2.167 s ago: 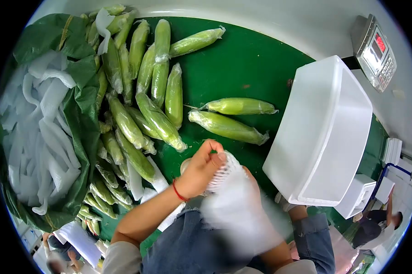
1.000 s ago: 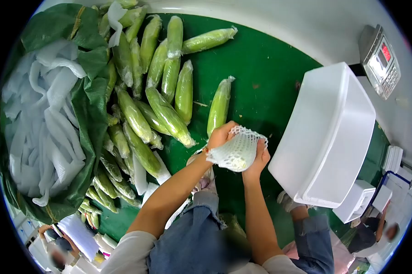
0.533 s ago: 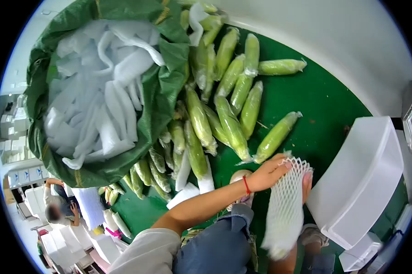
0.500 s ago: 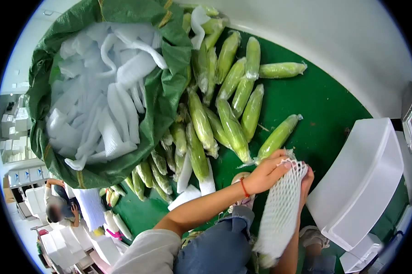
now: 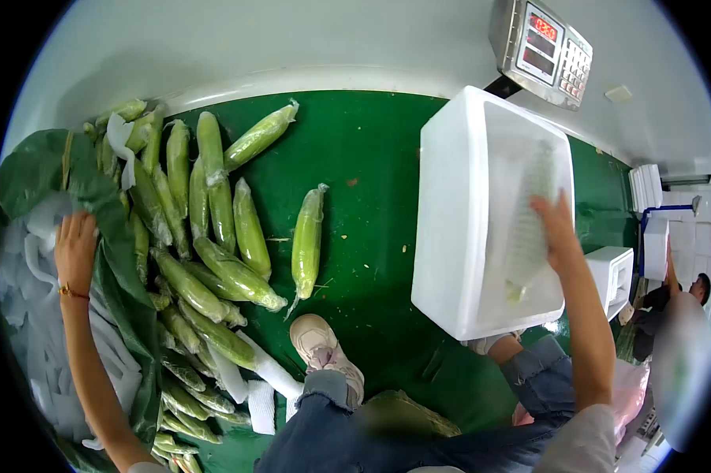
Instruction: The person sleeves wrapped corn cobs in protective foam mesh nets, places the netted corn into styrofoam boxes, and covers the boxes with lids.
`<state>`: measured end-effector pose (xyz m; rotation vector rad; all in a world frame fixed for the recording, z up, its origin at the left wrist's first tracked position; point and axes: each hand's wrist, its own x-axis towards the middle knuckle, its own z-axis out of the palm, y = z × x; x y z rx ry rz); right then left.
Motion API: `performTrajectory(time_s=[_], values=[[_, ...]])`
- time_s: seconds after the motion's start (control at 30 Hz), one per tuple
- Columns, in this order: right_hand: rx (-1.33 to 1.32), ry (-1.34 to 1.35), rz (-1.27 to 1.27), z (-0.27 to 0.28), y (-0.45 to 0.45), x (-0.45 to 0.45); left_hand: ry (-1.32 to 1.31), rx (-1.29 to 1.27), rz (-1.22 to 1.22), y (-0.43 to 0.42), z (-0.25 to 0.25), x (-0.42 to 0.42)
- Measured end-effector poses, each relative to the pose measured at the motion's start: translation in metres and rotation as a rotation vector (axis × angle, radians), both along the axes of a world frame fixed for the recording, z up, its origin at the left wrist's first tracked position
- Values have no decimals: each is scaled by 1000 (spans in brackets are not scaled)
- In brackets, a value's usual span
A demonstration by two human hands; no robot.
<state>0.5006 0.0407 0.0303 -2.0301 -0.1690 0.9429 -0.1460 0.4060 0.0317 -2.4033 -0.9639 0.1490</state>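
Note:
My left hand (image 5: 75,248), with a red cord at the wrist, lies over the white foam net sleeves (image 5: 44,339) at the rim of the green woven bag (image 5: 130,252). Its fingers rest on the sleeves, the tips partly out of sight. My right hand (image 5: 556,229) is inside the white foam box (image 5: 450,213), fingers apart and slightly blurred. Beside it, an ear of corn in a foam net (image 5: 526,236) lies lengthwise on the box's bottom. Several plastic-wrapped ears of corn (image 5: 249,229) are piled next to the bag; one single ear (image 5: 308,240) lies apart from them.
A scale display (image 5: 541,47) with red digits stands behind the box. Smaller foam boxes (image 5: 610,276) are at the right, with another person (image 5: 671,307) beyond. My shoe (image 5: 324,351) is on the green floor (image 5: 371,165). A pale wall runs behind.
My view has swung right. The netted corn, held in both hands before, now lies in the foam box by my right hand. My left hand has moved over to the bag of sleeves.

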Motion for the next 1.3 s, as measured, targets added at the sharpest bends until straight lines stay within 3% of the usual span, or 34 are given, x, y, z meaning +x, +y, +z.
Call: performTrajectory(time_s=[0.1, 0.17, 0.2, 0.23, 0.27, 0.3, 0.33, 0.37, 0.47, 0.5, 0.57, 0.63, 0.73, 0.8, 0.87, 0.97, 1.03, 1.1, 1.13, 1.17, 1.23, 1.27, 1.3], values=[[-93, -97, 175, -58, 0, -3, -198, 134, -118, -26, 32, 71], [-209, -374, 428, -88, -13, 17, -164, 243, -163, -34, 58, 90], [-258, -519, 547, -97, -18, 24, -304, 197, -174, -46, 75, 107], [-315, -932, 636, -99, -21, 22, -447, 154, -184, -59, 86, 126], [-357, -1352, 707, -96, -22, 19, -758, -134, -58, -74, 89, 130], [-271, -1431, 774, -44, 1, -6, -1060, -424, 78, -93, 92, 133], [-37, -1145, 608, -5, 14, -38, -1365, -662, -56, -119, 86, 151], [228, -851, 447, 18, 16, -64, -1667, -1184, -185, -145, 66, 163], [445, 288, 445, 37, 5, -156, -1517, -1862, -131, -222, 19, 231], [419, 605, 423, 31, 0, -186, -1525, -1895, -222, -244, -3, 256], [373, 911, 276, 6, -8, -228, -1147, -1079, -275, -267, -29, 270], [313, 949, 212, -21, -18, -249, -1395, -1635, 135, -296, -57, 257], [212, 661, 367, -68, -39, -270, -1724, -2004, 523, -321, -93, 239], [216, 395, 460, -76, -42, -283, -1454, -1908, 310, -321, -91, 228], [236, 387, 333, -73, -38, -289, -1300, -1729, 156, -321, -82, 221], [279, 292, 267, -81, -32, -300, -1103, -1732, 371, -318, -70, 215], [269, 272, 333, -85, -30, -302, -1151, -1391, 184, -317, -76, 210], [226, 281, 553, -88, -31, -299, -1178, -951, -89, -308, -84, 207], [271, 305, 596, -92, -32, -296, -1351, -1041, -68, -304, -86, 205], [317, 329, 632, -98, -34, -293, -1577, -1311, 189, -307, -91, 204], [363, 559, 260, -116, -43, -284, -1955, -1829, 814, -322, -108, 200], [235, 812, -343, -89, -4, -297, -1821, -2198, 681, -338, -134, 190], [434, 1081, -247, -99, -3, -283, -1394, -2480, 583, -327, -110, 184]])
